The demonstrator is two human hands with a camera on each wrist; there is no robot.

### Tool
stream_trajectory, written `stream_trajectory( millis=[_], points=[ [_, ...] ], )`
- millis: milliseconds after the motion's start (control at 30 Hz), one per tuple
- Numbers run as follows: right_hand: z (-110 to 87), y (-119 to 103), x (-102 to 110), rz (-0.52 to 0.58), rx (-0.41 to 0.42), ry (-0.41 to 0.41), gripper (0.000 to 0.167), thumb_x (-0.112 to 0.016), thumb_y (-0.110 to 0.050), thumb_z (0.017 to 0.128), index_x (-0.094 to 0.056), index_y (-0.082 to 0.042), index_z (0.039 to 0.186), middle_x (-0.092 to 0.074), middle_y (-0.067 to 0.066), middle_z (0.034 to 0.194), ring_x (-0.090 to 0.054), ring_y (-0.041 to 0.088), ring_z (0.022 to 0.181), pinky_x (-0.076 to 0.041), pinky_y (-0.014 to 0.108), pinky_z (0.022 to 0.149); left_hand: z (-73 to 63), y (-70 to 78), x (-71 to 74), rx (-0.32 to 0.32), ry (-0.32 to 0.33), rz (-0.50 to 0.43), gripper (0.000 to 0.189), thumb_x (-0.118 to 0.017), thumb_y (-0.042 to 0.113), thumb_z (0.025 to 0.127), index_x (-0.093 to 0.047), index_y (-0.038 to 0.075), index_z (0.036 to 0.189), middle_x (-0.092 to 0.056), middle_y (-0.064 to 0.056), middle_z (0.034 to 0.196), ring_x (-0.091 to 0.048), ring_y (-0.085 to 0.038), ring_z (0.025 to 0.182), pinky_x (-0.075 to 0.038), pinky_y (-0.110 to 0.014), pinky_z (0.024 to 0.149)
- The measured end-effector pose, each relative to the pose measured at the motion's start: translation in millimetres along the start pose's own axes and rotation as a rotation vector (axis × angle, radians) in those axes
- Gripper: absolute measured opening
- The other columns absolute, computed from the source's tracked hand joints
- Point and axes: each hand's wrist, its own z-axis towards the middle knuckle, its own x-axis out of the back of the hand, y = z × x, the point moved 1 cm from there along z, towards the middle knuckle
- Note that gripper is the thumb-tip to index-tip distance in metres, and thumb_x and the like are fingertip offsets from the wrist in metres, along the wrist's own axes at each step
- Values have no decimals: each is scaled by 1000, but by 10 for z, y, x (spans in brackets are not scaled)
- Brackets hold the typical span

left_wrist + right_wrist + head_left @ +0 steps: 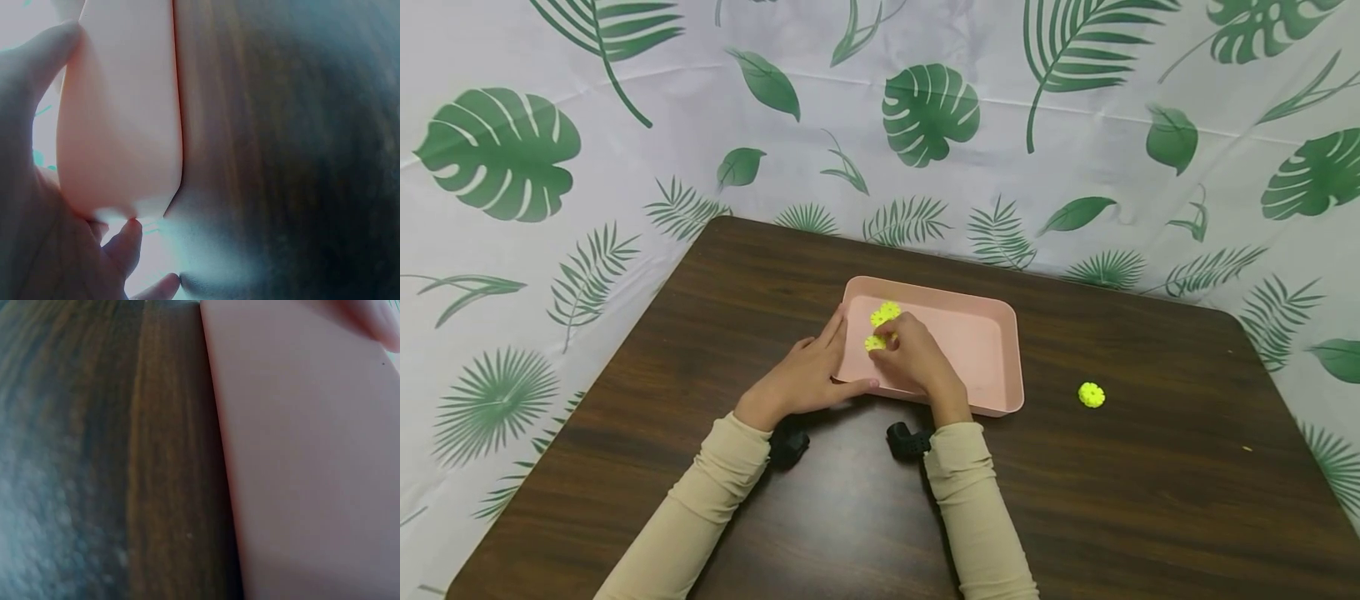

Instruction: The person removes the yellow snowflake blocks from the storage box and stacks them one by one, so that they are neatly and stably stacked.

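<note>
A shallow pink tray (pixel 970 333) lies on the dark wooden table. My left hand (pixel 801 375) is at its near left corner, fingers extended along the left side and thumb stretched along the near wall. In the left wrist view the thumb touches the upper edge of the tray (pixel 119 119). Over the tray's left half, my right hand (pixel 917 354) pinches a yellow flower-shaped piece (pixel 873 342) between thumb and index finger. Just beyond those fingertips, more yellow flower-shaped pieces (pixel 889 310) lie in the tray. The right wrist view shows mainly the tray's outer wall (pixel 306 456).
Another yellow flower-shaped piece (pixel 1092 395) sits on the table (pixel 1150 483) to the right of the tray. A white cloth with green leaf prints (pixel 820 158) hangs behind the table. Black wrist devices (pixel 907 442) are on both wrists.
</note>
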Motion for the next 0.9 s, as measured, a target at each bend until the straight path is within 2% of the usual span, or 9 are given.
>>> stream_trajectory(
  millis=[100, 200, 367, 500, 633, 767, 900],
  points=[
    [1, -5, 5, 13, -27, 5, 21, -79, -10, 91, -76, 1, 109, -62, 13, 102, -59, 26, 90, -53, 39, 83, -1, 6, 7, 3, -3, -2, 114, -54, 72, 95, -1, -4, 163, 11, -13, 172, -34, -29, 151, -25, -61, 119],
    [-1, -13, 11, 14, -50, 13, 25, -80, -10, 91, -75, 1, 113, -61, 13, 101, -59, 26, 89, -53, 38, 82, 1, 12, 10, 3, -4, -6, 114, -55, 71, 95, -2, -4, 162, 11, -14, 172, -34, -29, 151, -25, -61, 119],
    [-2, -12, 15, -8, -47, 1, 34, -80, -11, 91, -73, 3, 121, -63, 15, 105, -62, 27, 94, -55, 40, 87, 7, 10, 3, 2, 3, -5, 114, -56, 70, 95, -1, -4, 162, 9, -14, 172, -36, -29, 150, -27, -60, 119],
    [-4, -4, 23, -6, -52, -16, 32, -80, -11, 91, -74, 3, 119, -64, 16, 108, -63, 28, 96, -55, 42, 90, 10, 10, 1, 0, 2, -3, 114, -56, 70, 95, -1, -3, 162, 9, -14, 172, -35, -29, 151, -27, -60, 119],
    [-9, -4, 27, 8, -54, -19, 30, -81, -12, 90, -72, 1, 116, -64, 14, 103, -61, 27, 94, -54, 41, 88, 14, 7, -5, -1, 0, -1, 114, -55, 71, 95, -2, -4, 162, 10, -13, 172, -33, -29, 152, -26, -61, 119],
    [-15, -2, 21, 35, -47, -27, 30, -81, -11, 90, -69, -4, 116, -67, 12, 102, -62, 25, 93, -54, 40, 88, 17, 7, -8, 1, 0, -2, 113, -56, 70, 96, -1, -4, 162, 10, -13, 172, -32, -29, 152, -27, -61, 118],
    [-20, 4, 27, 20, -33, -30, 30, -82, -11, 90, -72, -7, 118, -69, 11, 103, -65, 25, 93, -55, 41, 89, 13, 12, -5, 4, -1, -4, 114, -56, 70, 95, -2, -4, 163, 9, -13, 172, -33, -29, 151, -27, -61, 119]
  ],
)
